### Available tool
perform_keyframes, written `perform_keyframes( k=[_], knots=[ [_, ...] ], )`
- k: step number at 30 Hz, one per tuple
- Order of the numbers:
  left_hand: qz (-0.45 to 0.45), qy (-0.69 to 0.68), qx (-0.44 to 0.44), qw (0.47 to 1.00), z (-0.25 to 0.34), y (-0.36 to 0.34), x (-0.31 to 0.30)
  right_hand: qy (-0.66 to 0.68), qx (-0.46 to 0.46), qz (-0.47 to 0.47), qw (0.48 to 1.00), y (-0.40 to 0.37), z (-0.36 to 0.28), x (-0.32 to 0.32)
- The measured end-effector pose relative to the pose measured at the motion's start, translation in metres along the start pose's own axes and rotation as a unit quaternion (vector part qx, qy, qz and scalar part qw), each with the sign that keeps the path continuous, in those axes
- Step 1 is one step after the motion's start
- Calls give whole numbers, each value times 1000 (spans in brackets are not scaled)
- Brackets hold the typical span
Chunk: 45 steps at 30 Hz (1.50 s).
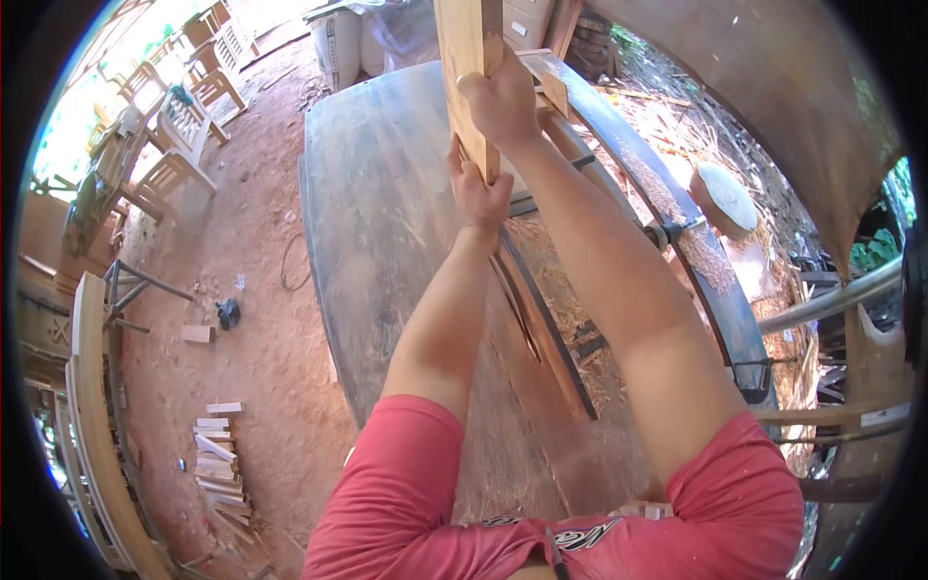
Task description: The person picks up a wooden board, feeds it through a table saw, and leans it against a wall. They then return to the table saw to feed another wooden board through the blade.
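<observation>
Together — hands around upright plank

The person wears a short-sleeved red shirt with a band of white, dark-edged lettering across the chest, too cut off to read. To either side of the lettering, the left sleeve and the right sleeve are loose, wide and softly creased, ending above the elbows. Beyond the lettering, both forearms are uncovered, as are the left hand and the right hand.
</observation>
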State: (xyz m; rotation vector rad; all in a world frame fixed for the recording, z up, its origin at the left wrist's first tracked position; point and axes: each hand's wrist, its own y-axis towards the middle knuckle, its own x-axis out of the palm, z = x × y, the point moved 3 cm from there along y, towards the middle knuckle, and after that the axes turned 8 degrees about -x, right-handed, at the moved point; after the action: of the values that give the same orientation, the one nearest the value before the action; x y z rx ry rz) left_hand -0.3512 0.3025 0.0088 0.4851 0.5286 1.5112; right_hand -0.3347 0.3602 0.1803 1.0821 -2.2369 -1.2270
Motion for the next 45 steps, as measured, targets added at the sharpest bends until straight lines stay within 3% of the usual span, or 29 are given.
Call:
perform_keyframes(
  k=[5, 7, 9, 10, 12, 18, 20, 22, 24, 25, 26, 27, 29, 31, 32, 33, 34, 35, 37, 39, 42, 45],
  knots=[
    [-25, 65, 21, 997, -24, 47, -4, -60, -41, 10, 997, 25, 40, 28],
    [-172, 130, -134, 967, -35, 59, -12, -62, -17, 9, 998, 27, 45, 43],
    [-210, 70, -151, 963, -37, 58, -36, -100, 32, 14, 994, 23, 32, 57],
    [-254, 7, -156, 955, -35, 63, -45, -95, 22, 12, 995, 21, 17, 63],
    [-249, 56, -128, 958, -16, 49, -85, -130, 50, -10, 990, 1, -10, 72],
    [-229, 180, -225, 930, 57, -40, -214, -57, -20, 9, 998, -83, -138, 84],
    [-209, 182, -213, 937, 70, -73, -246, -68, 8, -29, 997, -116, -158, 82],
    [-234, 236, -304, 893, 131, -102, -284, -22, 89, -89, 992, -152, -195, 66],
    [-136, 236, -173, 946, 141, -144, -311, 79, 66, -68, 992, -182, -239, 52],
    [-145, 255, -122, 948, 142, -160, -323, 68, 72, -7, 995, -206, -241, 49],
    [-160, 275, -77, 945, 143, -182, -340, 22, 130, -21, 991, -226, -251, 40],
    [-150, 281, -82, 944, 145, -201, -366, 133, 211, 13, 968, -234, -312, 41],
    [-64, 134, 29, 988, 161, -241, -423, 243, 232, -10, 942, -265, -334, 38],
    [94, 0, -205, 974, 80, -311, -481, 291, 264, -7, 920, -291, -374, 40],
    [27, 8, -377, 926, 56, -328, -527, 292, 266, -14, 919, -312, -375, 38],
    [-40, 13, -539, 841, 43, -356, -574, 338, 329, -38, 881, -338, -368, 33],
    [58, -15, -535, 842, 44, -380, -607, 382, 388, -62, 837, -358, -366, 30],
    [154, -41, -524, 837, 44, -408, -638, 383, 389, -68, 835, -369, -375, 23],
    [246, -94, -470, 842, 20, -470, -717, 521, 408, -40, 749, -381, -406, 18],
    [292, -202, -378, 855, -19, -558, -797, 536, 416, -33, 733, -392, -438, 15],
    [388, 57, -550, 737, 112, -595, -861, 533, 438, -47, 722, -442, -466, 14],
    [425, 183, -635, 618, 227, -622, -904, 517, 441, -71, 731, -492, -521, 32]
  ],
)
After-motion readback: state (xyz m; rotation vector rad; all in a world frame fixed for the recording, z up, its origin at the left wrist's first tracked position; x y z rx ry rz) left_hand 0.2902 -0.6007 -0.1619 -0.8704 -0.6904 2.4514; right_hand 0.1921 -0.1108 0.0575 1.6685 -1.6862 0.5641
